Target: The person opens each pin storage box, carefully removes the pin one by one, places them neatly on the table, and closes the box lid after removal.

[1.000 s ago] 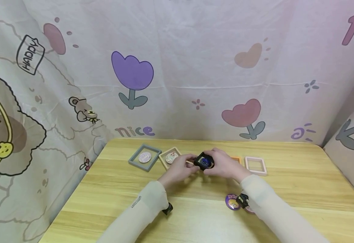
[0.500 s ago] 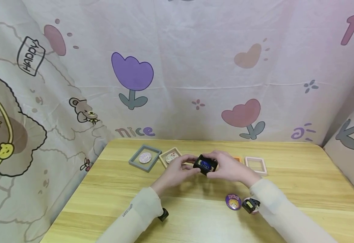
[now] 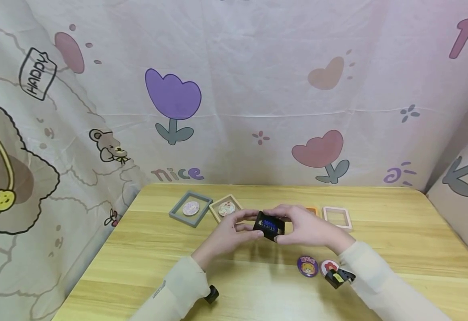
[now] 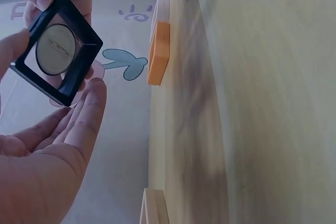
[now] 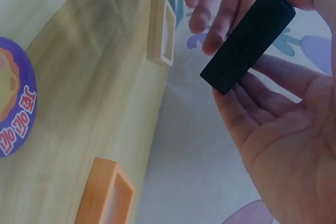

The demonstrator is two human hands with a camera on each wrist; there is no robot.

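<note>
The fingers (image 5: 247,114) of the right hand (image 3: 310,229) are curled about the right edge of a black square frame (image 3: 269,225), and the fingers (image 4: 79,124) of the left hand (image 3: 227,232) are pinched on its left edge, so that the frame is gripped between both hands. The frame is held clear of the wooden table (image 3: 398,240), above its middle, tilted toward the person. A round badge with a dark blue face is seen inside it in the head view; its pale back is shown through the frame (image 4: 56,50) in the left wrist view. In the right wrist view the frame (image 5: 247,43) is presented edge-on as a dark slab lying across the fingers, with the thumb at its upper corner.

Along the far side of the table a row of other frames is laid flat: a grey frame (image 3: 190,208) and a beige frame (image 3: 226,207), each with a badge in it, then an orange frame (image 3: 312,210), mostly hidden behind the right hand, and a pink frame (image 3: 337,217). Nearer the person, just below the right wrist, a purple badge (image 3: 308,266) and a red-and-white badge (image 3: 328,266) are placed side by side. A patterned cloth with tulips and hearts is hung behind the table.
</note>
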